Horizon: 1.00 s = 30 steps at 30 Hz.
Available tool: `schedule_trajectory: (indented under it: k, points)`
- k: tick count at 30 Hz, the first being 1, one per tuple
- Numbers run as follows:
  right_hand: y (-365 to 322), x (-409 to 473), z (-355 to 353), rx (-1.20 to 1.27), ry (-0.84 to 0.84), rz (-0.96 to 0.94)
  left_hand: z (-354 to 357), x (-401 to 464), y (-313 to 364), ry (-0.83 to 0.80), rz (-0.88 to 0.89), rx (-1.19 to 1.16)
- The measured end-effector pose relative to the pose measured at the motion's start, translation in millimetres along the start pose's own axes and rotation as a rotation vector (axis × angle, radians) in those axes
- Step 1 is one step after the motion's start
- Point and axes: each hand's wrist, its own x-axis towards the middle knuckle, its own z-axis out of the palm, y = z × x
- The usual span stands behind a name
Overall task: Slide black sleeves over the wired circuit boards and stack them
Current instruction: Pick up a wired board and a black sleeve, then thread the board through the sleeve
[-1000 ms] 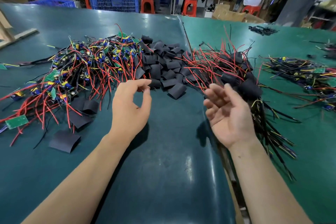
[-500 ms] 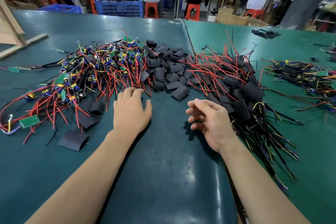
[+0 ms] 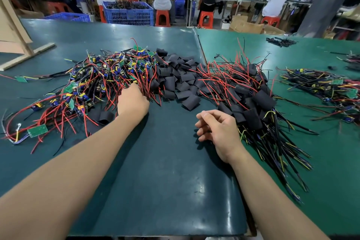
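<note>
Three heaps on my table (image 3: 165, 181): bare wired boards (image 3: 101, 76) far left, too many to count; loose black sleeves (image 3: 177, 82) centre, dozens; sleeved boards (image 3: 251, 103) stacked right. Fourth wire bundle (image 3: 323, 87) far right. My left hand (image 3: 133, 100) reaches forward, arm outstretched, fingertips buried in red wires; grasp hidden, cannot tell. My right hand (image 3: 216, 128) rests on table beside sleeved stack, fingers loosely curled, holding nothing.
</note>
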Motion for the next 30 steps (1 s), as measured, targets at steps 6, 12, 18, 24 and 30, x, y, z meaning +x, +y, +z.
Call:
schedule_trajectory:
  k: [6, 12, 18, 24, 30]
  points:
    - [0.0, 0.6, -0.2, 0.019, 0.007, -0.007, -5.2, 5.6, -2.0, -0.028, -0.134, -0.175]
    - [1.1, 1.5, -2.0, 0.039, -0.007, -0.014, -5.0, 11.7, 4.0, -0.046, -0.154, -0.022]
    - [2.8, 4.1, -4.5, 0.048, -0.013, -0.012, -2.1, -23.5, 5.4, 0.168, -0.028, -0.430]
    - [4.7, 4.3, -3.9, 0.029, -0.012, -0.025, 1.7, -51.3, -2.2, 0.231, 0.069, -0.377]
    - [3.5, 2.4, -1.9, 0.010, -0.015, -0.033, -9.6, -13.5, 7.0, 0.270, 0.289, 0.006]
